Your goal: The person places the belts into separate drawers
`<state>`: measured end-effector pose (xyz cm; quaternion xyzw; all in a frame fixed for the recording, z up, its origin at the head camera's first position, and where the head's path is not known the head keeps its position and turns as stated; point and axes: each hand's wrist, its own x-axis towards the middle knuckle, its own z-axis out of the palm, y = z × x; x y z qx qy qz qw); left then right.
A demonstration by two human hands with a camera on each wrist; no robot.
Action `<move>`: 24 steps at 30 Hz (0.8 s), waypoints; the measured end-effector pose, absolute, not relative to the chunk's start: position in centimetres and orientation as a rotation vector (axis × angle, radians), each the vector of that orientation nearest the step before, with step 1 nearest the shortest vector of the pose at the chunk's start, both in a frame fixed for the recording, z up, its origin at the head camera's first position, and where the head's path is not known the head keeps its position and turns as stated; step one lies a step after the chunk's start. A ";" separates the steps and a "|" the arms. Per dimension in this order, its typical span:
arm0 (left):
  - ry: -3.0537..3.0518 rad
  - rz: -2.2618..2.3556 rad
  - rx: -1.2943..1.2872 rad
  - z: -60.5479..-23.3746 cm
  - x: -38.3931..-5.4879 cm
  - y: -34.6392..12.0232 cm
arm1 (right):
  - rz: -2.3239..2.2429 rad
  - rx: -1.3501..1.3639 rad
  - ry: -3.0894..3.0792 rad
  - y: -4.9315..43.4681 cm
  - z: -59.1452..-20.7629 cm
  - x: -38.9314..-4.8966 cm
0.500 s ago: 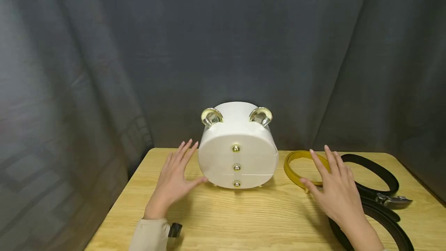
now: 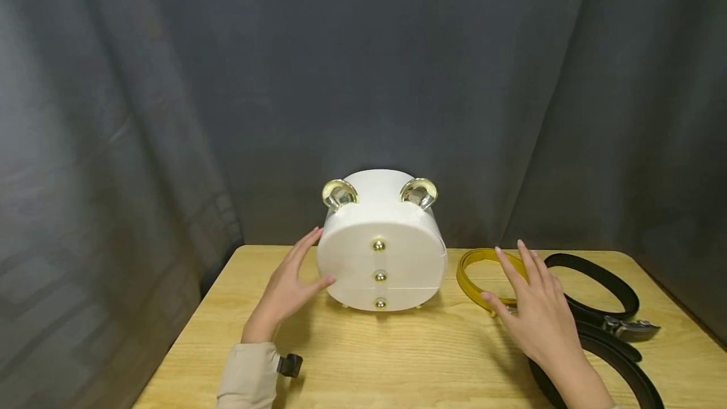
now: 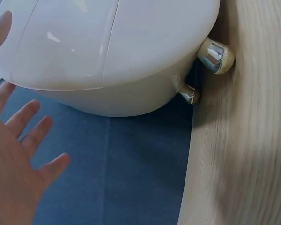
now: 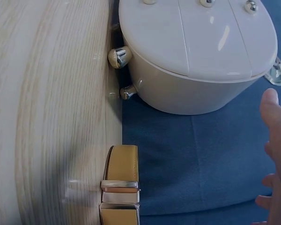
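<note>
A glossy white drawer box [image 2: 349, 264] with gold ears, several gold-toned parts and a rounded front stands on the table. Gold knobs [image 2: 380, 276] run down its front. At its left side is my left hand [image 2: 284, 295], fingers extended and thumb spread by the front edge; whether it touches the box I cannot tell. In the left wrist view the fingers [image 3: 37, 133] are spread beside the box. My right hand [image 2: 542, 317] hovers with fingers spread over the coiled yellow belt [image 2: 467, 276], well right of the box, holding nothing.
Black belts [image 2: 627, 295] lie coiled at the right of the wooden table [image 2: 420, 358], one with a metal buckle [image 2: 630, 329]. The yellow belt's metal buckle [image 4: 120, 184] shows in the right wrist view. A dark grey curtain [image 2: 363, 81] hangs behind the table.
My left hand has moved in closer to the box's left side, its fingers drawn nearer together. The head view has shifted slightly. My right hand stays spread near the belts.
</note>
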<state>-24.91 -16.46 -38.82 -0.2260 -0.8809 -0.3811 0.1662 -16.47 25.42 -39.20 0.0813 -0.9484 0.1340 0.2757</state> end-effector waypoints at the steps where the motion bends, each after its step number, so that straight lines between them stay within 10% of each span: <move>1: -2.498 -1.113 -0.641 -39.0 -24.9 -16.6 | 0.360 0.223 -2.550 25.3 -39.3 -16.5; 24: -2.375 -1.329 -0.651 -38.9 -25.5 -16.7 | 0.433 0.262 -2.537 24.0 -39.1 -16.2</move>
